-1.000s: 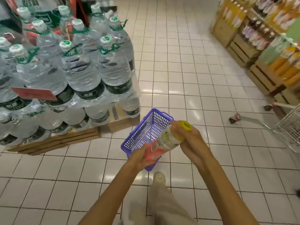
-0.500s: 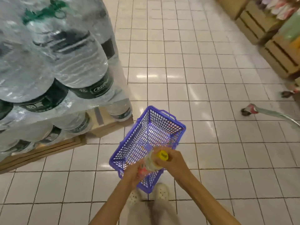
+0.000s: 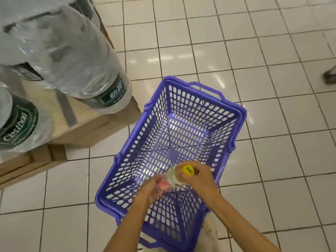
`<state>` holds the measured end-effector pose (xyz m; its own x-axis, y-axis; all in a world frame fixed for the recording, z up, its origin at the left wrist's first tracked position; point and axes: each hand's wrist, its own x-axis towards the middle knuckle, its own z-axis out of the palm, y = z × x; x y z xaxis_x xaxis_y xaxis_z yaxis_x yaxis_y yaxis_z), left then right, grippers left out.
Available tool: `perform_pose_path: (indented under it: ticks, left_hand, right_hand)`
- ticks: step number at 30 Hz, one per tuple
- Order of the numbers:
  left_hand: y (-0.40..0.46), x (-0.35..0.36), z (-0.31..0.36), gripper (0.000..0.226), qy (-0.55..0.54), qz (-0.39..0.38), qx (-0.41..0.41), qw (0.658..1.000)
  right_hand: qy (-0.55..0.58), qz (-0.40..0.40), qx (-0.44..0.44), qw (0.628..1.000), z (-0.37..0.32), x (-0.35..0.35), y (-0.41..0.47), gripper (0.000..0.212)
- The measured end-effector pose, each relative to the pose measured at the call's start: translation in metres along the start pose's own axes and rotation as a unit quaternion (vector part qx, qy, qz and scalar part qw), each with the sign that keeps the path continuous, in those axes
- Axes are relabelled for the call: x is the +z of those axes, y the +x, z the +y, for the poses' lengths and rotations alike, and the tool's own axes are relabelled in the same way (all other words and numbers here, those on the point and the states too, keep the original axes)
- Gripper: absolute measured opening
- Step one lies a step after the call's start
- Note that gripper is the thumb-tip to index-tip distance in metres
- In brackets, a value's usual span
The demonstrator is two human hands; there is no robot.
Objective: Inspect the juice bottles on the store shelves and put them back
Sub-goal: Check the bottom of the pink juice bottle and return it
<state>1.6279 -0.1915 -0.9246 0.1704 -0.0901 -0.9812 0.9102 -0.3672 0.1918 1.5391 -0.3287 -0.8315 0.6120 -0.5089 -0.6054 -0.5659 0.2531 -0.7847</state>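
A juice bottle (image 3: 175, 177) with a yellow cap and a red and white label is held in both hands, low inside a purple plastic basket (image 3: 236, 113) on the tiled floor. My right hand (image 3: 197, 179) grips the neck just under the cap. The lower, red end sits in the curled fingers of my left hand (image 3: 151, 187). The bottle is tilted, cap towards the camera, and its body is partly hidden by my fingers. Nothing else lies in the basket.
Large shrink-wrapped water bottles (image 3: 76, 57) stand on cardboard boxes (image 3: 101, 128) and a wooden pallet (image 3: 27, 166) at the left, close to the basket. White floor tiles stretch away to the right. Someone's shoe (image 3: 330, 75) shows at the right edge.
I have bent down and the view has tipped towards the floor. Both hands have lowered the bottle from above the basket down into it. The juice shelves and the trolley have left the view.
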Motion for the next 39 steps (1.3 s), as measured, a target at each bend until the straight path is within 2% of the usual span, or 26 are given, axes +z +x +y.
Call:
perform_pose_path:
  ticks: [4, 8, 12, 16, 20, 23, 27, 30, 33, 36, 39]
  left_hand:
    - [0.059, 0.0, -0.018, 0.025, -0.012, -0.011, 0.0, 1.0]
    - [0.088, 0.006, -0.026, 0.018, -0.036, -0.009, -0.029, 0.999]
    - [0.098, 0.009, -0.032, 0.032, -0.074, -0.022, -0.043, 0.996]
    - [0.108, 0.007, -0.038, 0.038, -0.077, -0.043, -0.048, 0.995]
    - [0.104, 0.002, -0.04, 0.03, -0.044, -0.055, -0.038, 0.997]
    - [0.096, -0.001, -0.036, 0.037, 0.017, -0.042, -0.015, 0.999]
    - [0.078, -0.004, -0.021, 0.034, 0.046, -0.057, -0.002, 0.997]
    - [0.051, -0.01, -0.012, 0.033, 0.068, -0.05, 0.006, 0.996]
    - [-0.005, -0.016, 0.004, 0.03, 0.086, -0.038, 0.033, 0.995]
    - [-0.097, -0.011, 0.028, 0.014, 0.091, -0.008, 0.062, 0.994]
    - [-0.213, -0.003, 0.048, 0.02, 0.113, 0.023, 0.085, 0.99]
  right_hand:
    - [-0.031, -0.022, -0.002, 0.999, 0.034, 0.01, 0.031, 0.031]
    - [-0.092, -0.046, 0.002, 0.995, 0.057, 0.014, 0.05, 0.024]
    - [-0.157, -0.074, 0.003, 0.985, 0.074, 0.021, 0.055, 0.022]
    - [-0.147, -0.09, 0.014, 0.985, 0.083, 0.028, 0.056, 0.027]
    - [-0.178, -0.132, -0.001, 0.975, 0.086, 0.033, 0.058, 0.031]
    - [-0.21, -0.151, -0.014, 0.966, 0.09, 0.036, 0.054, 0.029]
    - [-0.216, -0.182, -0.008, 0.959, 0.088, 0.035, 0.049, 0.03]
    - [-0.162, -0.143, 0.024, 0.976, 0.07, 0.023, 0.038, 0.031]
    - [-0.087, -0.092, 0.064, 0.99, 0.026, 0.003, 0.011, 0.022]
    - [-0.053, -0.057, 0.06, 0.995, -0.042, -0.024, -0.04, 0.014]
    - [-0.016, -0.036, 0.074, 0.996, -0.118, -0.053, -0.114, 0.013]
